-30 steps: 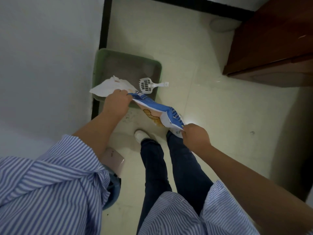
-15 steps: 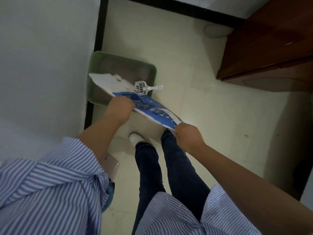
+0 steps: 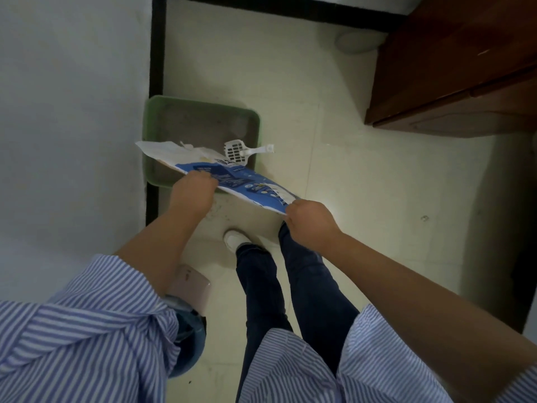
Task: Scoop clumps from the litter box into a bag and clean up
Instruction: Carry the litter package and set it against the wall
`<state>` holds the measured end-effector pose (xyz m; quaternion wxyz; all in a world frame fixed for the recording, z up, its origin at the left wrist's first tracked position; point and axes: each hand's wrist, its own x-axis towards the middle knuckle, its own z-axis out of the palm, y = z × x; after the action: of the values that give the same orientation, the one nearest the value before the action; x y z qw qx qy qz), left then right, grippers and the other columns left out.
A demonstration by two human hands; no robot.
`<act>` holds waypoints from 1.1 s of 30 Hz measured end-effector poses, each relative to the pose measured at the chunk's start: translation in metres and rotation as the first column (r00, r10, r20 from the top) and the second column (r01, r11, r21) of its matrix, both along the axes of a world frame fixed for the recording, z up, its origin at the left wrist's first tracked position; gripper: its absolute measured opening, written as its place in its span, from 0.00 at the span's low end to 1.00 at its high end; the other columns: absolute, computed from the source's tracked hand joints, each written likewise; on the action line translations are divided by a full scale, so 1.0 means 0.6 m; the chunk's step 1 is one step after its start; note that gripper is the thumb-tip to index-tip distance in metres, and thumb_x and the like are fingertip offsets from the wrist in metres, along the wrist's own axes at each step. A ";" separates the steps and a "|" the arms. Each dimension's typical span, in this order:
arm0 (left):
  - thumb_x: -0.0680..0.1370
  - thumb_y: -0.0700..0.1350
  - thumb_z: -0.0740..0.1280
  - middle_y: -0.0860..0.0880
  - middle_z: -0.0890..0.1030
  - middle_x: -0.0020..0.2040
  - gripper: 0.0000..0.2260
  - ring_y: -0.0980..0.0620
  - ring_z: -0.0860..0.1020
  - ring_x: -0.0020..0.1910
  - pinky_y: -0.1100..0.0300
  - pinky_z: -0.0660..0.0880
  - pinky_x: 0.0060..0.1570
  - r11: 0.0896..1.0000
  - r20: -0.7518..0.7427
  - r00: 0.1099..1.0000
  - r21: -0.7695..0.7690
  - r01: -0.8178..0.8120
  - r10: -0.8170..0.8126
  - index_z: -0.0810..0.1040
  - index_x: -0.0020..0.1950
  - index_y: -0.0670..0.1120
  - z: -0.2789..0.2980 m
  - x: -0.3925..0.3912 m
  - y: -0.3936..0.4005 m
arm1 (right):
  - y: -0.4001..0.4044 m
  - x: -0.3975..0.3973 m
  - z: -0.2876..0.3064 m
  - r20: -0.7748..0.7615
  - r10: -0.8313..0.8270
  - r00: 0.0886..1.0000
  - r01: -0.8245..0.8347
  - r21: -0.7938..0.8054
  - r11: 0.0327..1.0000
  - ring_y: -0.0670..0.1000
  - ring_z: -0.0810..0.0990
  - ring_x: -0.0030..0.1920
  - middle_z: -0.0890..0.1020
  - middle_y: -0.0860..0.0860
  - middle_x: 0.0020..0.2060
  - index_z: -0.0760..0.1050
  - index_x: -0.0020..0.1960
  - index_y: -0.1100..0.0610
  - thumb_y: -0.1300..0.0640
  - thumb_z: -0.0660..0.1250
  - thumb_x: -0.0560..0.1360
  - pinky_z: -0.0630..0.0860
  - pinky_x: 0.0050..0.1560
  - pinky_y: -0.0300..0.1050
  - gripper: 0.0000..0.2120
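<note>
the person stood over a green litter box (image 3: pixel 151 123) that sat on the floor (image 3: pixel 348 184) against the wall (image 3: pixel 72 97), at about 11 o'clock from their feet. both hands held a blue and white bag (image 3: pixel 241 181) stretched flat and tilted above the near edge of the box. the left hand (image 3: pixel 193 193) had its grip curled round the bag's near long edge at the middle, fingers on the blue print. the right hand (image 3: pixel 309 219) pinched the bag's lower corner in a tight grip, at 4 o'clock from the left hand. the bag's white torn end (image 3: pixel 162 149) reached out over the box toward 10 o'clock. a white slotted scoop (image 3: pixel 236 151) lay in the box's near right corner, its handle resting over the right rim and pointing to 3 o'clock, just beyond the bag. grey litter (image 3: pixel 203 123) covered the box bottom. a brown wooden cabinet (image 3: pixel 465 68) stood at 2 o'clock, well apart from the box. a white shoe (image 3: pixel 234 238) showed below the bag.
</note>
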<state>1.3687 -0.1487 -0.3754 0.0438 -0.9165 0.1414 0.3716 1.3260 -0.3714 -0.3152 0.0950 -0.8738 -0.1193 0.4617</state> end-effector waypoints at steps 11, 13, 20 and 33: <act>0.79 0.38 0.59 0.43 0.75 0.63 0.16 0.45 0.73 0.62 0.51 0.72 0.60 1.000 -0.062 0.998 0.005 -0.005 0.005 0.73 0.66 0.44 0.026 0.007 0.001 | 0.014 -0.003 0.044 0.007 0.050 0.999 -0.050 0.059 0.997 0.54 0.76 0.56 0.78 0.56 0.56 0.73 0.58 0.61 0.61 0.51 0.81 0.69 0.52 0.42 0.14; 0.79 0.38 0.59 0.44 0.75 0.63 0.17 0.45 0.73 0.63 0.51 0.73 0.61 1.000 -0.075 0.997 0.014 0.006 -0.005 0.73 0.67 0.46 0.027 0.008 0.000 | 0.012 0.000 0.049 -0.001 0.033 0.999 -0.033 0.065 0.997 0.54 0.76 0.56 0.78 0.56 0.55 0.73 0.57 0.61 0.60 0.51 0.81 0.69 0.52 0.42 0.14; 0.79 0.37 0.58 0.43 0.75 0.63 0.16 0.45 0.72 0.63 0.53 0.72 0.60 1.000 -0.079 0.996 -0.014 0.028 -0.029 0.73 0.66 0.44 0.033 0.004 -0.013 | 0.003 -0.007 0.064 -0.058 -0.082 0.995 0.085 0.042 0.996 0.59 0.77 0.52 0.79 0.60 0.50 0.75 0.52 0.64 0.59 0.54 0.80 0.69 0.47 0.46 0.13; 0.78 0.35 0.57 0.43 0.74 0.64 0.16 0.45 0.73 0.63 0.54 0.71 0.59 0.994 -0.161 0.981 -0.015 0.109 -0.110 0.73 0.65 0.42 0.033 -0.034 -0.065 | -0.039 -0.068 0.056 -0.007 -0.064 0.998 0.064 0.006 0.998 0.52 0.72 0.43 0.80 0.58 0.51 0.74 0.54 0.63 0.60 0.55 0.79 0.61 0.37 0.38 0.11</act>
<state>1.3484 -0.1876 -0.3555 0.0498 -0.8744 0.1956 0.4412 1.2852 -0.3950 -0.2815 0.1127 -0.8755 -0.0921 0.4609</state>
